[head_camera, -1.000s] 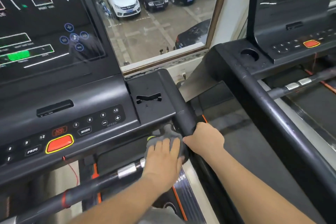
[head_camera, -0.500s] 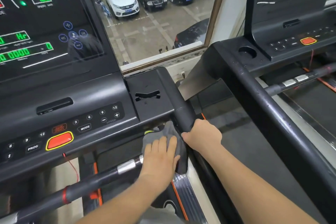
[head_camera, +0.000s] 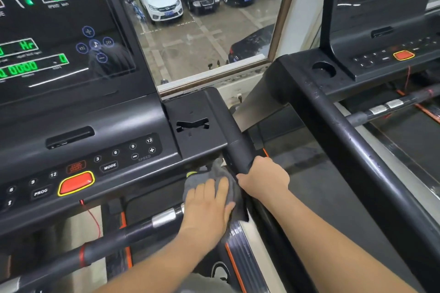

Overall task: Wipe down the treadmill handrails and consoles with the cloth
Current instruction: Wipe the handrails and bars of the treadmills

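Note:
A grey cloth (head_camera: 212, 173) lies against the inner side of the treadmill's right handrail (head_camera: 234, 143), just under the console (head_camera: 95, 140). My left hand (head_camera: 209, 207) presses flat on the cloth with straight fingers. My right hand (head_camera: 264, 177) curls over the handrail from the outside, right beside the cloth. The console's lit screen (head_camera: 52, 31) fills the upper left. A front crossbar (head_camera: 119, 236) with a metal sensor runs left from under my left hand.
A second treadmill stands at the right, with its long handrail (head_camera: 352, 147) and console (head_camera: 390, 54). A window (head_camera: 202, 31) between them looks down on parked cars. A red safety cord (head_camera: 92, 216) hangs below the orange stop button (head_camera: 75, 183).
My left hand and the cloth have slid a little up along the handrail's inner side. The console display has lit more digits. My right hand stays on the rail.

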{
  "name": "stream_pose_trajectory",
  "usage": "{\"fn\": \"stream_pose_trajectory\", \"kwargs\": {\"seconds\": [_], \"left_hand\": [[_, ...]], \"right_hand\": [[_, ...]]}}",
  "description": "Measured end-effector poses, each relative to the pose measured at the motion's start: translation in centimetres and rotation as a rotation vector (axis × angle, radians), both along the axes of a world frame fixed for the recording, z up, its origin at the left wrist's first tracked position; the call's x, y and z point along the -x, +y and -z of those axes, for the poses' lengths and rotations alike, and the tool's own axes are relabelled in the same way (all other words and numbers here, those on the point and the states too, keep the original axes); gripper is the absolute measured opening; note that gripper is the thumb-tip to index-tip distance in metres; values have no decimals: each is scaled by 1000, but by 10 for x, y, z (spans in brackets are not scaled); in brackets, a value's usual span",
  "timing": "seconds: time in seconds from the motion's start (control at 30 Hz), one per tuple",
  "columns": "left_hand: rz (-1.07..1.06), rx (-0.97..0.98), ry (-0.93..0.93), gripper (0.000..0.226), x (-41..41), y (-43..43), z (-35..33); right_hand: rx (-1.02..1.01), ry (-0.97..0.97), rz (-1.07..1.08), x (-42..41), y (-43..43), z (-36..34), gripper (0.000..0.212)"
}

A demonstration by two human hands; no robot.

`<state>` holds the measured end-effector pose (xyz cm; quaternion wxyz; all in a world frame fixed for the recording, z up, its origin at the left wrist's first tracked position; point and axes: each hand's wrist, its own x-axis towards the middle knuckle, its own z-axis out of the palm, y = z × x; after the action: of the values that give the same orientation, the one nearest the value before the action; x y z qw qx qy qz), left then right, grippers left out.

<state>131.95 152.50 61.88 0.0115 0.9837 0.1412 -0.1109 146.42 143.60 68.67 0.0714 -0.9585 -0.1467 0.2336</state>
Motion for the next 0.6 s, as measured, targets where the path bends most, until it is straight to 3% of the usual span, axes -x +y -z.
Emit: {"fn": "stream_pose_trajectory", "kwargs": {"seconds": [0.07, 0.13, 0.23, 0.3, 0.33, 0.37, 0.43, 0.5, 0.6], "left_hand": [[33, -5, -4, 53, -13, 15, -3], [52, 165, -33, 49, -34, 34, -8], [-242, 919, 189, 52, -59, 62, -11], [-393, 1130, 168, 37, -60, 74, -2], [-384, 1098, 157, 35, -56, 75, 1], [-290, 909, 138, 42, -48, 69, 6], [-129, 351, 8, 53, -19, 38, 10], [-14, 35, -75, 65, 4, 4, 5], [-4, 13, 18, 65, -5, 9, -5]], "right_hand": [[-2, 5, 2, -1, 1, 0, 43], [-14, 17, 14, -1, 1, 1, 40], [-6, 21, 28, 0, 1, -1, 42], [-1, 20, 23, 1, 0, -1, 46], [-6, 21, 24, 1, -1, -1, 47], [-12, 20, 23, 1, -2, -1, 47], [-14, 18, 11, 1, -2, 1, 45], [-9, 16, 9, 0, -1, 0, 42], [-7, 11, 11, -1, 1, -1, 43]]}}
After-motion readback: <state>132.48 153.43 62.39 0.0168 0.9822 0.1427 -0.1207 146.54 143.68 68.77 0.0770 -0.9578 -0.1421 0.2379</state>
